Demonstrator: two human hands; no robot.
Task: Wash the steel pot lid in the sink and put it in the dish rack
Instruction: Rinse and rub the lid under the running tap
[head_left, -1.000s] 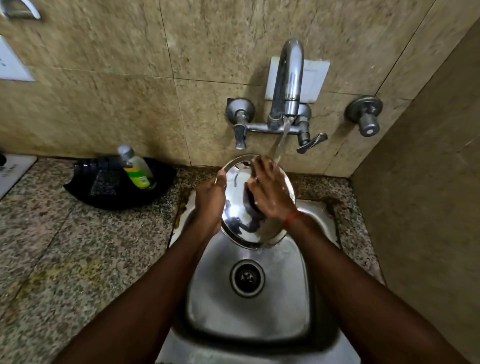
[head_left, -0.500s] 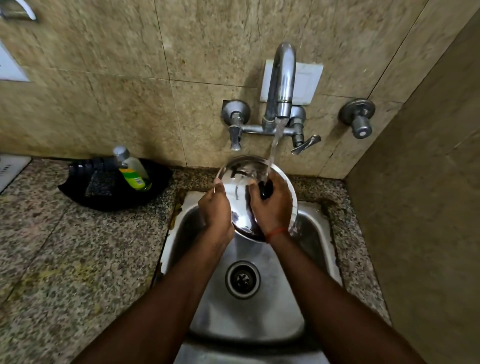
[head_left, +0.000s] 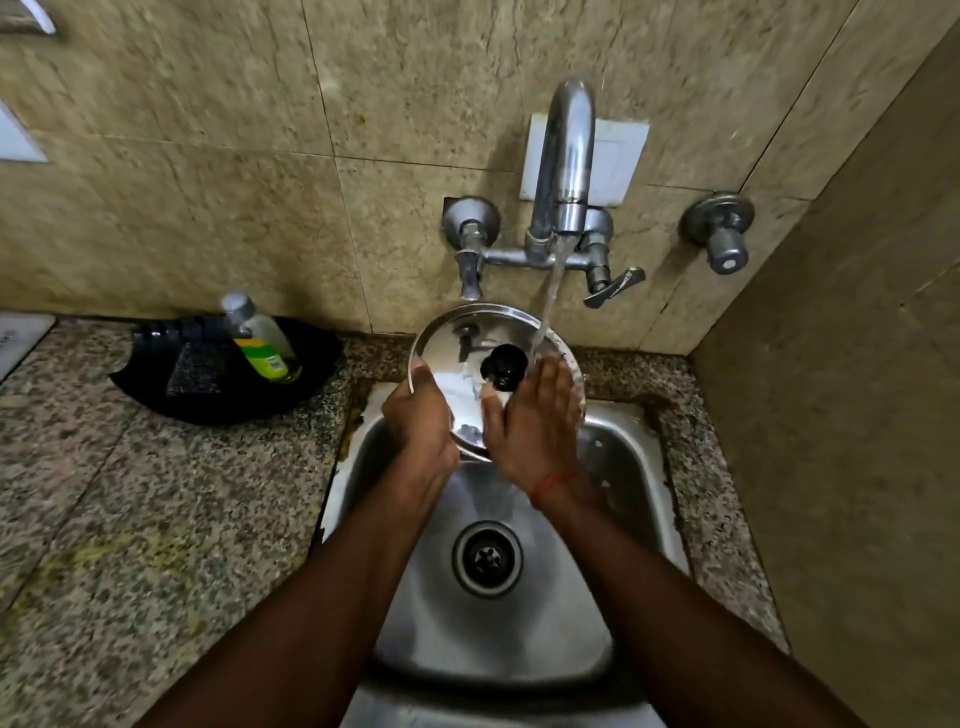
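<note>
While water runs into the sink (head_left: 623, 457) from the tap (head_left: 566, 156), the lid (head_left: 457, 353) is held tilted over the sink's far end, under the stream. Its left rim is gripped by the left hand (head_left: 421, 415), with the fingers curled round the edge. The right hand (head_left: 535, 421) is laid flat on its face, fingers straight. That hand has been slid off the black knob (head_left: 504, 366), covered half a second ago and now bared. Rinsing is judged to be under way, and no rack is seen.
</note>
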